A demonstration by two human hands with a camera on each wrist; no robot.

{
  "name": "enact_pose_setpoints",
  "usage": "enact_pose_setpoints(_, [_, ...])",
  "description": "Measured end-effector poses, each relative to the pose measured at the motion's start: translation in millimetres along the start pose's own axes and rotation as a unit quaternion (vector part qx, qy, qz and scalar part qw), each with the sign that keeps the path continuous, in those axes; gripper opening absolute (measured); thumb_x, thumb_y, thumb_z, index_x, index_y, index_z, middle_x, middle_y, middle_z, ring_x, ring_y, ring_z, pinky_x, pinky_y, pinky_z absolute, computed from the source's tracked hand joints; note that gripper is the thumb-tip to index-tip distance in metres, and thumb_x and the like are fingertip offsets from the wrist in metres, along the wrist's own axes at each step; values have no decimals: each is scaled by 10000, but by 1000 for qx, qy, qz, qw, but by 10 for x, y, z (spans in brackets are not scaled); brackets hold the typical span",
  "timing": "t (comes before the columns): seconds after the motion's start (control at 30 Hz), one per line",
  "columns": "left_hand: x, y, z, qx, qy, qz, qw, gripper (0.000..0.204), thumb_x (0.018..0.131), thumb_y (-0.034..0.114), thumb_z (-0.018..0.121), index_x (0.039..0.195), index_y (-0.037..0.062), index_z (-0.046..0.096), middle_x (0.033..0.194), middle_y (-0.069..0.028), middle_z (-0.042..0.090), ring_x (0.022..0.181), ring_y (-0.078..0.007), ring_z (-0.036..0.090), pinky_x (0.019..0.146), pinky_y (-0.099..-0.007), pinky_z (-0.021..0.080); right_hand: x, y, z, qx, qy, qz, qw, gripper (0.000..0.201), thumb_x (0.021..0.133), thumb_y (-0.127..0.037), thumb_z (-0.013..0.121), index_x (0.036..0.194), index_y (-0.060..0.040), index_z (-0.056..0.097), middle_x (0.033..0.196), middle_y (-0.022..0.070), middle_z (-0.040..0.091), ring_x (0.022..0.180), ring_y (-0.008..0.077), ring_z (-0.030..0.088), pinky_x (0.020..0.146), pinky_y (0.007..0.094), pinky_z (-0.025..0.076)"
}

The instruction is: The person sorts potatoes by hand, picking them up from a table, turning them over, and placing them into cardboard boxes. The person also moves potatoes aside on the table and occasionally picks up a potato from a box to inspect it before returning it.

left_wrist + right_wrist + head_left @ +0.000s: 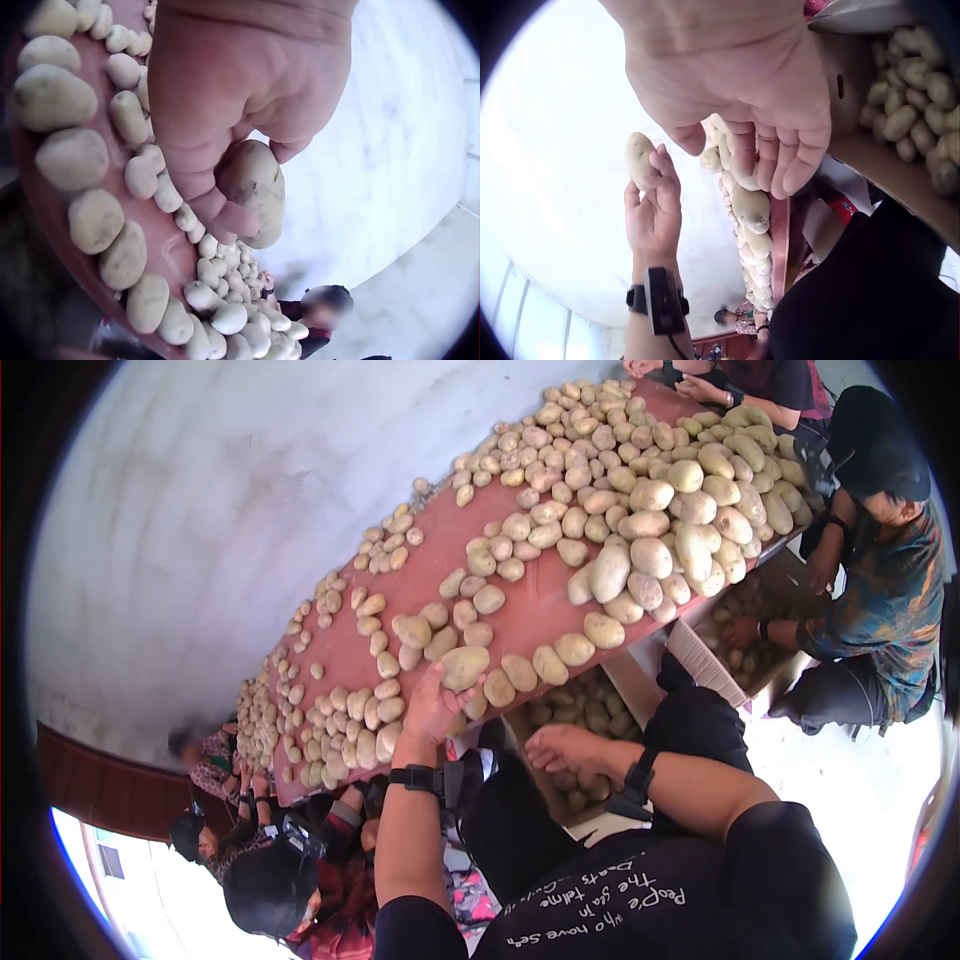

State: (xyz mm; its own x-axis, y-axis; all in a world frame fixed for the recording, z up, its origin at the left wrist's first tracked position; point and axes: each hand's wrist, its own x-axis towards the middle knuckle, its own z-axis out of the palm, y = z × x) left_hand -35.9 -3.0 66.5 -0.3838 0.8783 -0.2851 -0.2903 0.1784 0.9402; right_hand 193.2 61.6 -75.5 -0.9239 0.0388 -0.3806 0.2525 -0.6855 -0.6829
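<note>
My left hand (432, 705) grips one pale tan potato (465, 667) above the near edge of the red table (540, 585). In the left wrist view, fingers and thumb curl round that potato (259, 195), which has a few dark marks on its skin. My right hand (563, 748) hangs above a cardboard box (543, 775) of potatoes beside my legs. The right wrist view shows this right hand (735, 97) with its fingers relaxed and nothing held in them. A row of potatoes (550, 665) lines the table edge by my left hand.
A large heap of potatoes (690, 510) covers the table's right end, with smaller groups further left. At right a person (870, 590) reaches into another box (710, 650) of potatoes. More people (270, 885) sit at the lower left. A pale wall (230, 510) stands behind the table.
</note>
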Motion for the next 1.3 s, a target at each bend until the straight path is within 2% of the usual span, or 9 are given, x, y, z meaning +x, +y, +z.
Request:
enact_pose_setpoints(0.13, [-549,-351,228,12,-10,-75,997,480,1037,388,415,1319,9,503,1198,-118,646,987,-239,673,751,-292,554,-56,6,2,101,-10,-28,994,572,965,-534,474,1273,-58,553,1166,100,610,1098,221,580,918,399,487])
enact_pose_setpoints(0.27, [-922,-837,392,94,-33,-174,980,439,1021,364,493,1284,12,509,1122,-120,643,915,-202,675,775,-309,576,-250,57,72,123,-83,-49,988,562,975,-476,511,1417,-138,433,1308,96,526,1224,236,511,945,455,487])
enact_pose_setpoints(0.37, [-1116,-941,576,179,-43,-247,951,343,990,313,576,1134,2,567,1018,-101,658,921,-172,673,773,-317,593,-325,282,82,23,-130,22,991,576,926,-299,655,1437,-193,412,1307,61,524,1203,204,530,912,432,518])
enact_pose_setpoints(0.5, [-1155,-852,327,366,-191,-334,847,340,968,288,608,1148,1,578,997,-93,681,941,-176,674,781,-316,584,-387,582,150,-143,-133,121,973,562,845,-206,755,1353,-171,516,1151,18,609,1034,169,621,816,338,559])
enact_pose_setpoints(0.73, [-863,-341,12,238,-12,-165,957,337,942,191,627,1234,33,566,1128,-93,651,1037,-180,639,862,-325,539,-228,814,-123,-268,42,135,953,546,782,-200,756,1268,-59,553,1087,100,628,911,195,644,685,329,576])
enact_pose_setpoints(0.87, [-491,-226,-104,233,68,-78,967,384,926,172,642,1267,32,535,1153,-83,633,1049,-179,623,849,-316,531,-265,542,9,-229,155,39,960,555,803,-190,706,1290,-6,515,1075,173,645,882,271,667,694,362,567])
enact_pose_setpoints(0.97, [-93,-339,-148,254,110,-25,961,423,862,117,676,1249,-6,555,1063,-97,660,1038,-195,634,866,-310,512,107,963,-221,-324,202,-86,920,493,818,-225,664,1249,-5,567,1049,204,673,915,323,674,757,392,547])
enact_pose_setpoints(1.07, [243,-447,-81,498,123,73,855,524,805,112,704,1283,-27,539,1168,-164,655,1103,-265,629,926,-347,500,-5,740,-108,-442,135,-47,886,418,827,-267,630,1164,-19,646,1015,198,696,947,338,671,810,409,526])
enact_pose_setpoints(1.3, [954,-436,-30,549,135,93,820,620,768,166,741,1317,-21,522,1282,-235,588,1215,-365,546,1042,-403,429,-160,516,90,-475,-40,-19,879,365,854,-284,600,1109,-38,690,1005,159,709,963,301,672,836,398,508])
